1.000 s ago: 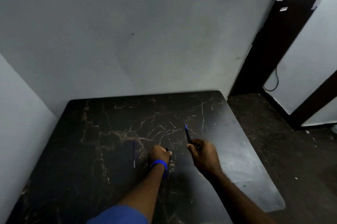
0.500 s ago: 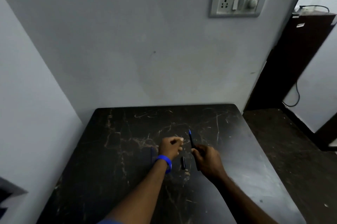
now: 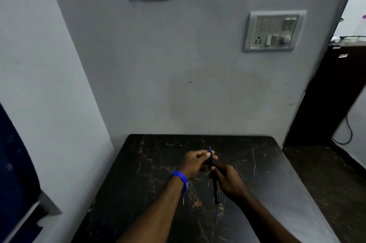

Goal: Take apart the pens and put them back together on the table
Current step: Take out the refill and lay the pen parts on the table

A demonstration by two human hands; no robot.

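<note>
A dark marbled tabletop [image 3: 158, 163] meets a grey wall. At centre, both hands grip one pen [image 3: 213, 171]: left hand [image 3: 197, 161] pinching its 12 o'clock end, right hand [image 3: 229, 181] wrapping the barrel, hiding its middle.

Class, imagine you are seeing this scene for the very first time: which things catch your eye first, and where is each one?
First, the two hands meeting over the middle of the dark marbled table: the left hand and the right hand both grip a slim dark pen with a blue tip. Next, the bright blue wristband on the left wrist. Then the grey switchboard on the wall, upper right.
</note>
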